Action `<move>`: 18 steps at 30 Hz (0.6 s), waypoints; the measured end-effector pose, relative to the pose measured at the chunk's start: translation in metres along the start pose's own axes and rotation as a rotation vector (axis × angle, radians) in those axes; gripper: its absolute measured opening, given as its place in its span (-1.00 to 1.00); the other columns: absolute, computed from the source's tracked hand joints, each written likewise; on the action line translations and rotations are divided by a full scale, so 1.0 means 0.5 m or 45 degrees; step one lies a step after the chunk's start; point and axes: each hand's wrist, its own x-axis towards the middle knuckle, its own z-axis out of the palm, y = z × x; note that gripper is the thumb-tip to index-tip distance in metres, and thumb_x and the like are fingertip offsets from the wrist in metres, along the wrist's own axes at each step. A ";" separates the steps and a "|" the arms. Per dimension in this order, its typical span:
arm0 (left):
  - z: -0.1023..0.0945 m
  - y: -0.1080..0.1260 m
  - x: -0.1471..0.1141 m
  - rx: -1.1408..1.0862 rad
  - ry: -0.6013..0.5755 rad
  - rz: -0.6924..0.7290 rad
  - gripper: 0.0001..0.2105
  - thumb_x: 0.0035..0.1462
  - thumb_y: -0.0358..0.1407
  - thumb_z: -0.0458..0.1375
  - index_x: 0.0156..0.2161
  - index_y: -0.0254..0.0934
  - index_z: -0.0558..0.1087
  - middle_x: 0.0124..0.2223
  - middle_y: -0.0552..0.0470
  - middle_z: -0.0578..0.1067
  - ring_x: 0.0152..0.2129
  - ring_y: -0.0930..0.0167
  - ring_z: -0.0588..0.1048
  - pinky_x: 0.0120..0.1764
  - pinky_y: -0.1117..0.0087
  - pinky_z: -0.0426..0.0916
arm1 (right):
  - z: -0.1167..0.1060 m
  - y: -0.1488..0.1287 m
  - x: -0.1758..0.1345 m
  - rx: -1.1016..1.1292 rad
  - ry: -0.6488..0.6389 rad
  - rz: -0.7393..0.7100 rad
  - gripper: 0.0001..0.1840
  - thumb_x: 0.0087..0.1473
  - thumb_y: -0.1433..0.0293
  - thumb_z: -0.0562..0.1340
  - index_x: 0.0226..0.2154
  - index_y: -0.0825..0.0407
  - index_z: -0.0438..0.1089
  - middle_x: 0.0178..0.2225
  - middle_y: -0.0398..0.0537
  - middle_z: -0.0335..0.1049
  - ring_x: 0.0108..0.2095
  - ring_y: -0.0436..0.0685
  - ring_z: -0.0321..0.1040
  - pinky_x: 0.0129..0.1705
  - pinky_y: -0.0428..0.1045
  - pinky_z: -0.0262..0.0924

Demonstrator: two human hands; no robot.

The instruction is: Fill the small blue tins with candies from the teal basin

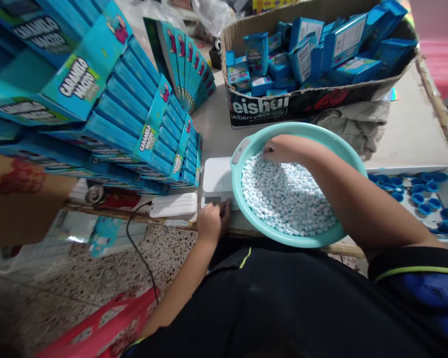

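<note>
A turquoise basin (306,242) holds a heap of small pale blue and white tablet-shaped candies (283,199). My right hand (278,149) is curled at the far left side of the heap, its fingertips and anything inside them hidden. Left of the basin lies a white digital scale (217,174) with a small dark display, its right edge under the basin's rim. My left hand (211,221) is closed at the scale's front edge, beside the display; whatever it may hold is not visible.
Tall stacks of blue candy boxes (115,109) rise on the left. A cardboard carton (306,107) of small blue packs stands behind the basin, near a grey cloth (353,127). Blue caps (418,189) fill a tray at right. A cable (138,248) hangs from a white device (173,205).
</note>
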 end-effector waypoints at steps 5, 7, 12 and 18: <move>-0.046 -0.001 0.008 -0.318 0.362 0.030 -0.68 0.36 -0.20 0.06 -0.26 -0.28 0.64 -0.38 -0.08 0.62 -0.45 0.37 0.55 -0.34 0.39 0.37 | -0.017 -0.031 -0.016 0.048 -0.040 -0.026 -0.53 0.37 0.17 0.10 -0.13 0.20 0.57 -0.18 0.19 0.55 -0.22 0.20 0.43 -0.22 0.02 0.16; -0.081 0.002 0.052 -0.403 0.518 0.136 -0.73 0.34 -0.26 0.09 -0.20 -0.27 0.65 -0.33 -0.06 0.64 -0.45 0.40 0.55 -0.33 0.41 0.38 | -0.012 -0.053 -0.022 0.069 0.010 0.020 -0.43 0.34 0.05 0.12 -0.07 0.22 0.56 -0.09 0.28 0.53 -0.14 0.29 0.46 -0.14 0.06 0.25; -0.136 0.067 0.353 -0.608 0.786 0.227 -0.69 0.34 -0.17 0.10 -0.03 -0.31 0.59 -0.31 -0.04 0.61 -0.49 0.44 0.49 -0.30 0.42 0.40 | 0.032 -0.099 -0.052 0.022 0.185 0.054 -0.25 0.23 -0.03 0.23 0.15 0.29 0.43 0.15 0.46 0.35 0.13 0.49 0.35 0.08 0.19 0.33; -0.109 0.223 0.767 -0.239 0.069 0.207 -0.42 0.26 -0.33 0.08 0.36 -0.44 0.21 0.17 -0.34 0.49 0.15 0.21 0.47 0.21 0.23 0.31 | 0.062 -0.143 -0.140 0.087 0.282 0.078 -0.58 0.21 0.23 0.22 -0.03 0.18 0.53 -0.04 0.28 0.47 -0.10 0.41 0.49 -0.13 0.24 0.45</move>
